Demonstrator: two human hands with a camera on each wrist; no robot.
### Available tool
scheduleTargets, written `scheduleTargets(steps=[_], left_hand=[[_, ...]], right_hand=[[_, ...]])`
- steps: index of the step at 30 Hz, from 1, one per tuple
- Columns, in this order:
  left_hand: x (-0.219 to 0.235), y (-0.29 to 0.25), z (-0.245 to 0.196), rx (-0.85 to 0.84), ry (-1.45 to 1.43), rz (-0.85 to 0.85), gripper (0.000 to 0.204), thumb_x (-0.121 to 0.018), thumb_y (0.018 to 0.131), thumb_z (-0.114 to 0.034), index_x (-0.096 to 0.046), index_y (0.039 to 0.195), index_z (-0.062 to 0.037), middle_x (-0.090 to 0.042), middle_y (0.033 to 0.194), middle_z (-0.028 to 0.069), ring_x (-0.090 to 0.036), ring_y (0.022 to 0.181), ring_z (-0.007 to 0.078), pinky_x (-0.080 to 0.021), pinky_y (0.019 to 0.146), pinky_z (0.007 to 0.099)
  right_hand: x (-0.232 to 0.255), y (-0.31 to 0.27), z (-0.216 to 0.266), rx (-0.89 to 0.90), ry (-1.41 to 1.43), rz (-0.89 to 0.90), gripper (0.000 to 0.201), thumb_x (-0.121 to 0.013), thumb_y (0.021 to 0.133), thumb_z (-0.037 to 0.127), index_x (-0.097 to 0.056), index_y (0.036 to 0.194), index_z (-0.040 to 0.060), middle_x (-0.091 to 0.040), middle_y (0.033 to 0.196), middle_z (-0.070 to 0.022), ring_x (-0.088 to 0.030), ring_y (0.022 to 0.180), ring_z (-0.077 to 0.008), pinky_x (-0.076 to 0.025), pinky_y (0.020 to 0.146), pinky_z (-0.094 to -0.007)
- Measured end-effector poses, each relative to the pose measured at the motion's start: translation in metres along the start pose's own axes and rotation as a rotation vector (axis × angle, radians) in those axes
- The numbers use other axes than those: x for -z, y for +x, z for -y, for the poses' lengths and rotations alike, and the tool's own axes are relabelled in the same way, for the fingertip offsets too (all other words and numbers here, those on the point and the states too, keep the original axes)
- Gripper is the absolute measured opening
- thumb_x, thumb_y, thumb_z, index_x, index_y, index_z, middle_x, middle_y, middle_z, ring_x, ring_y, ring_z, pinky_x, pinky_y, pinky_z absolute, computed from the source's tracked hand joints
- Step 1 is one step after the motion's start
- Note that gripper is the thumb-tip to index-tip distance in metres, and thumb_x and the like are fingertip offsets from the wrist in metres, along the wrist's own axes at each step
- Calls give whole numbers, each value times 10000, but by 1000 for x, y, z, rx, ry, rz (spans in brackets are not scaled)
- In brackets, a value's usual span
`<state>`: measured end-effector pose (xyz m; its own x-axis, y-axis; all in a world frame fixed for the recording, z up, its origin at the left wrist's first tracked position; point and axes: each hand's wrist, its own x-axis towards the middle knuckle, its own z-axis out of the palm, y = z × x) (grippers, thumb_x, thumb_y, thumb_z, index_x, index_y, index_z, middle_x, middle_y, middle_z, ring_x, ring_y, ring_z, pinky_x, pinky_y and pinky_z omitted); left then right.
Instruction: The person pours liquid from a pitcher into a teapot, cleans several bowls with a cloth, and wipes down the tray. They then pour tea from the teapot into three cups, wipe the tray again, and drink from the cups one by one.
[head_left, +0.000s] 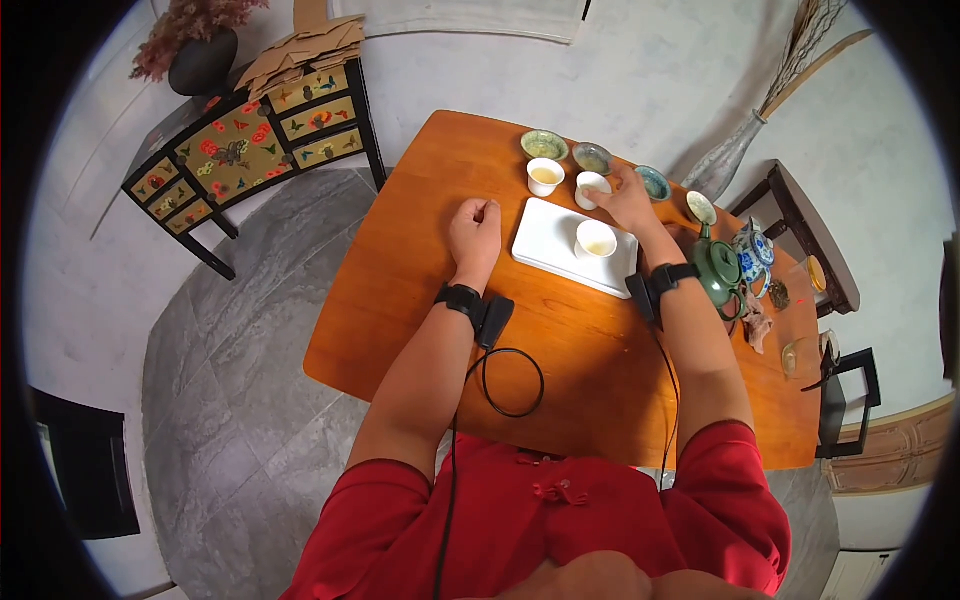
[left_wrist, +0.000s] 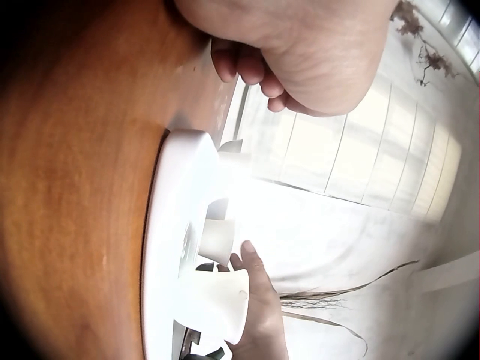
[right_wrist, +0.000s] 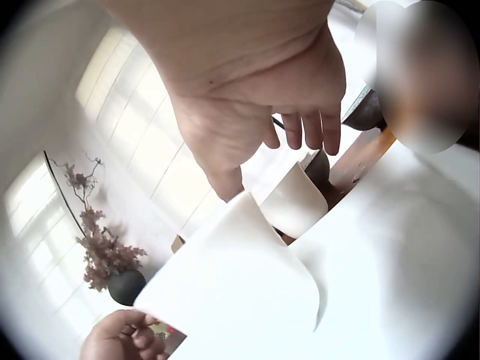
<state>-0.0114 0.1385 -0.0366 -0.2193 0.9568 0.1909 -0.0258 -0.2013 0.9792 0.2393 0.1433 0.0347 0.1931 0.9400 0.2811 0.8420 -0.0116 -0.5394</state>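
My left hand (head_left: 475,240) lies on the table left of the white tray (head_left: 572,272), its fingers curled in around nothing. At the tray's far side, my right hand (head_left: 632,208) is at a small white cup (head_left: 585,193), thumb and fingers spread about its rim; in the right wrist view the fingers (right_wrist: 311,127) are straight above that cup (right_wrist: 296,206), and no firm hold shows. A second white cup (head_left: 597,240) with pale liquid stands on the tray, large in the right wrist view. Another white cup (head_left: 545,178) with yellowish liquid stands left of the first.
Patterned bowls (head_left: 544,146) line the table's far edge. On the right stand a green teapot (head_left: 718,265), a blue-and-white pot (head_left: 752,250), a cloth (head_left: 757,328) and a glass vessel (head_left: 800,358). A cable (head_left: 541,385) loops over the table (head_left: 370,300) near my left wrist.
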Motion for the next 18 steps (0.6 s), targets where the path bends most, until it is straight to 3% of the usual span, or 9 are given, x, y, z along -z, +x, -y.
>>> scheduleTargets(steps=[3,9,13,18], left_hand=[[1,-3,-7,-12,21,-7,181,-608,891,-128,-599,776,12,-550,679,-20,-455,621,48,-384,563,224],[0,-2,-6,12,0,-5,180,-600,898,-124,-601,778,10,-548,678,-22,-451,619,44,-377,562,221],[0,-3,-8,27,-20,-2,178,-600,898,-121,-603,777,9,-546,674,-26,-447,611,43,-374,559,222],[-1,-2,-6,-8,-26,-9,175,-602,897,-114,-603,777,13,-554,672,-22,-450,608,39,-373,553,225]], right_hand=[[-5,9,4,-61,98,154,787,-790,683,366,-493,1290,-37,-500,1258,-242,-519,1167,-333,-437,969,-362],[-3,5,11,55,-110,134,748,-789,662,370,-545,1239,-39,-543,1196,-266,-560,1097,-345,-450,941,-360],[21,-9,26,58,-108,89,752,-775,669,341,-519,1279,-16,-510,1217,-250,-548,1111,-346,-452,945,-375],[52,-30,40,164,-86,112,680,-778,672,269,-538,1247,-5,-516,1127,-215,-558,1058,-343,-464,921,-381]])
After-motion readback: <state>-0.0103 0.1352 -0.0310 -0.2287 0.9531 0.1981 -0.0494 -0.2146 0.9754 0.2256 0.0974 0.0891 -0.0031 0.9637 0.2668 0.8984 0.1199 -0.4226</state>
